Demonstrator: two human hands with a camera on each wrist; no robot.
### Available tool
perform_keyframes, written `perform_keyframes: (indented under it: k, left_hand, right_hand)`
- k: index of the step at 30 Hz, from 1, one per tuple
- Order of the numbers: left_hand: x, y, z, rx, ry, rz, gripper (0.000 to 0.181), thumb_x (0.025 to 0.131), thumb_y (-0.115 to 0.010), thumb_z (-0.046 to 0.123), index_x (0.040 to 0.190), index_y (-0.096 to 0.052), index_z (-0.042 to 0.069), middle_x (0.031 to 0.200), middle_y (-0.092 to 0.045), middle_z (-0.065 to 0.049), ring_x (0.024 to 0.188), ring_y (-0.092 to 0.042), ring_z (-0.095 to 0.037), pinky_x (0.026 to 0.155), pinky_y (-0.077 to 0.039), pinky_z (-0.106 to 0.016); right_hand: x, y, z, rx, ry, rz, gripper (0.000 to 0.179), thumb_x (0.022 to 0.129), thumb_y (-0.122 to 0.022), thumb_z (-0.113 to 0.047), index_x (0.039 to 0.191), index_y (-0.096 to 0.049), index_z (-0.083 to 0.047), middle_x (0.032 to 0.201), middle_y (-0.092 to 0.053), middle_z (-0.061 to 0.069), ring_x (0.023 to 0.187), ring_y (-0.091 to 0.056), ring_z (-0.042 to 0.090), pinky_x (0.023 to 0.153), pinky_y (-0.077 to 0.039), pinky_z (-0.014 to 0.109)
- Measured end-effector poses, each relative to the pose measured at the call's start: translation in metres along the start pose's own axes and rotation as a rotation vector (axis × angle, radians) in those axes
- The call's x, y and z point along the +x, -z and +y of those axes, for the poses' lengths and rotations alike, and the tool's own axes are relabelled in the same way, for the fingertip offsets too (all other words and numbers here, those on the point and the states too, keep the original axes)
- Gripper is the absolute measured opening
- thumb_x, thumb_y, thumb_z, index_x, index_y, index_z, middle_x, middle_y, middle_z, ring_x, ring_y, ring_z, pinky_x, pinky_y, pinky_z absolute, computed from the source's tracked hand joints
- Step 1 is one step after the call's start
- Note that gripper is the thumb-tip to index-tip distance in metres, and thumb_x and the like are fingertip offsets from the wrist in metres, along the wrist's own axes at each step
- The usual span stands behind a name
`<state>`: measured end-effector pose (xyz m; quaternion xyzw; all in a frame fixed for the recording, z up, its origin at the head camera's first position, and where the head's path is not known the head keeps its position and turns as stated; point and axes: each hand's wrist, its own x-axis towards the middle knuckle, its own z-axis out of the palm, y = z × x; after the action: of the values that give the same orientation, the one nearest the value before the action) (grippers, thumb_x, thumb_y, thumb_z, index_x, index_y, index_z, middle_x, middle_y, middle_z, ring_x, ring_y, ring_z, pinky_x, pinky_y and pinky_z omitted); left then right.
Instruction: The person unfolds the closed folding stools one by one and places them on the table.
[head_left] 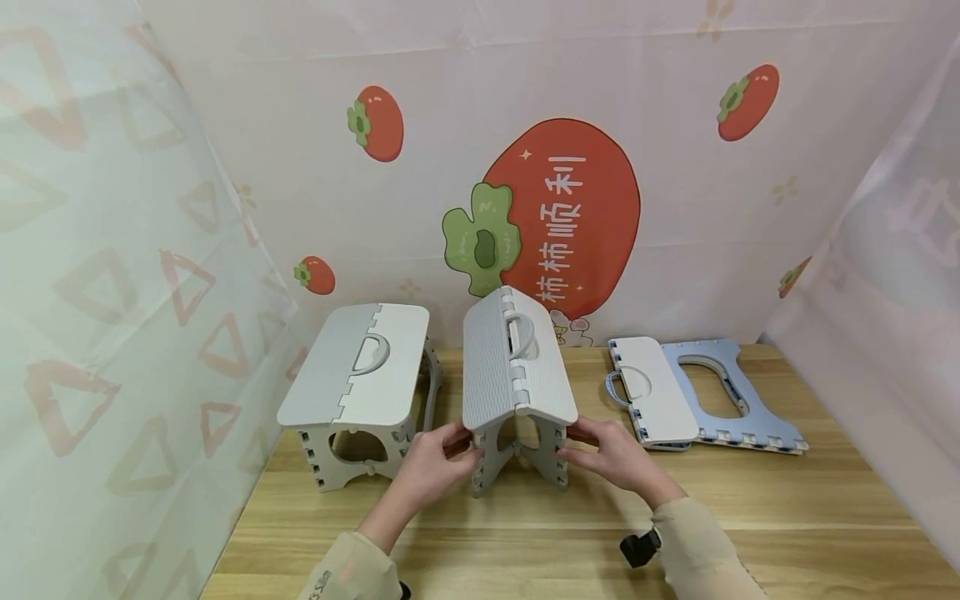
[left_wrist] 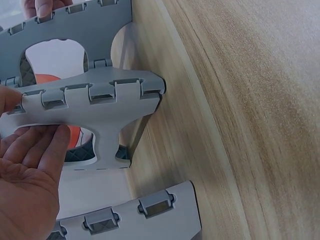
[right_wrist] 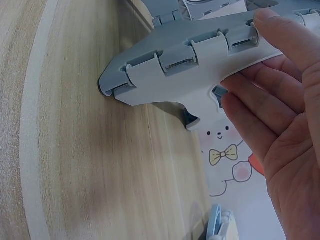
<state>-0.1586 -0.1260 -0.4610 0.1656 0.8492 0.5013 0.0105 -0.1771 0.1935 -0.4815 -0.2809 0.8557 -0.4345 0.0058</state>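
A grey-and-white folding stool (head_left: 517,358) stands half folded on the wooden table, its two top panels sloping down from a raised ridge with a carry handle. My left hand (head_left: 438,458) grips its left leg. In the left wrist view, the thumb lies on the hinged edge and the fingers (left_wrist: 42,147) reach behind the white panel. From the other side my right hand (head_left: 611,450) holds the right leg. The right wrist view shows its thumb on the hinged edge, with the fingers (right_wrist: 267,95) behind the leg panel.
A second grey-and-white folding stool (head_left: 352,358) stands unfolded to the left, close to my left hand. On the right, a white folded stool (head_left: 652,392) and a blue folded stool (head_left: 712,392) lie flat, overlapping. A printed cloth (head_left: 420,217) hangs behind the table (head_left: 525,550).
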Motion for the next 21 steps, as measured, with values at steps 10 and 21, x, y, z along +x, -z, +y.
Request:
perform_keyframes:
  k: [10, 21]
  left_hand:
    - [-0.0006, 0.0014, 0.0006, -0.014, 0.013, -0.007, 0.042, 0.093, -0.074, 0.017, 0.130, -0.066, -0.001, 0.124, -0.071, -0.019, 0.113, -0.070, -0.032, 0.092, -0.060, -0.036]
    - [-0.0017, 0.0030, 0.0010, -0.015, 0.027, -0.012, 0.044, 0.093, -0.073, 0.017, 0.132, -0.065, -0.001, 0.125, -0.071, -0.018, 0.114, -0.070, -0.030, 0.092, -0.059, -0.034]
  right_hand:
    - [-0.0014, 0.0008, -0.0002, -0.007, -0.016, 0.005, 0.050, 0.096, -0.074, -0.029, 0.137, -0.062, -0.004, 0.130, -0.069, 0.016, 0.116, -0.069, 0.031, 0.096, -0.058, 0.042]
    - [-0.0020, 0.0021, 0.0005, -0.018, -0.017, 0.006, 0.049, 0.096, -0.074, -0.028, 0.137, -0.062, -0.004, 0.129, -0.070, 0.016, 0.115, -0.070, 0.031, 0.096, -0.058, 0.043]
